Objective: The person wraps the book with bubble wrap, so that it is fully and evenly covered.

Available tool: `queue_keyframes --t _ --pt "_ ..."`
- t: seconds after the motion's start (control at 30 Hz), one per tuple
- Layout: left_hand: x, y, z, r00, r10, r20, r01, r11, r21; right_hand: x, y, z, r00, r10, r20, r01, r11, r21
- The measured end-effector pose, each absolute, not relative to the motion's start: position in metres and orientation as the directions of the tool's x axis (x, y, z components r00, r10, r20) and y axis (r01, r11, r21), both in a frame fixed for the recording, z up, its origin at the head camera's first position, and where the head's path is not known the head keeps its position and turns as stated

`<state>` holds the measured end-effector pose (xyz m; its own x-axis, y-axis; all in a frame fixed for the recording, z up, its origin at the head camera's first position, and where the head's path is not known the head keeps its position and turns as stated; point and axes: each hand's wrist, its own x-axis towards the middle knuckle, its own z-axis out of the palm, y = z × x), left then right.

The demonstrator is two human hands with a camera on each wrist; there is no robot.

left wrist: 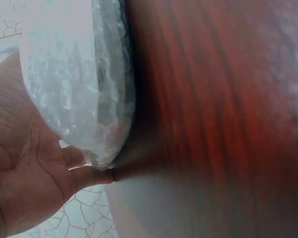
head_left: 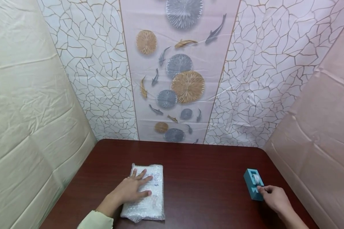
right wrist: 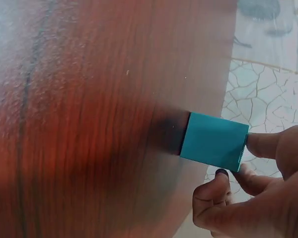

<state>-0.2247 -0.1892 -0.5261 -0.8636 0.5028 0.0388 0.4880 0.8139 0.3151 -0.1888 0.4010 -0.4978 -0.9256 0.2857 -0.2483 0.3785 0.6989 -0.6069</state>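
Note:
A flat white package in bubble wrap (head_left: 154, 205) lies on the left half of the table. My left hand (head_left: 130, 190) rests on it palm down, fingers spread across its upper part. In the left wrist view the package's thick wrapped edge (left wrist: 109, 89) shows beside the palm. Far to the right stands a teal tape dispenser (head_left: 250, 184) with a roll of clear tape (head_left: 256, 178) in it. My right hand (head_left: 275, 198) grips its near end, thumb and fingers at the top by the cutter. Its plain teal end face (right wrist: 213, 141) fills the right wrist view's middle.
The dark red-brown wooden table (head_left: 200, 181) has rounded far corners. Behind it hangs a patterned curtain (head_left: 172, 127) with fish and round motifs. Plain cream cloth (head_left: 31, 127) hangs along the left side, and similar cloth (head_left: 318, 133) along the right.

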Motion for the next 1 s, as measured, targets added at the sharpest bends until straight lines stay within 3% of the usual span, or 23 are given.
queue_keyframes --t 0.23,0.43,0.73,1.0 --pt "-0.224 -0.189 -0.525 -0.861 0.505 0.051 0.494 0.809 0.318 -0.187 0.400 -0.500 -0.893 0.348 -0.285 0.443 0.567 -0.694" --pt "-0.223 -0.188 -0.524 -0.864 0.502 0.050 0.489 0.810 0.323 -0.184 0.392 -0.498 -0.888 0.383 -0.256 0.423 0.458 -0.782" --pt "-0.223 -0.188 -0.526 -0.866 0.497 0.050 0.484 0.810 0.332 -0.187 0.388 -0.501 -0.910 0.340 -0.238 0.356 0.346 -0.868" --pt "-0.222 -0.188 -0.526 -0.870 0.489 0.053 0.477 0.811 0.339 -0.189 0.388 -0.503 -0.888 0.343 -0.305 0.395 0.234 -0.888"
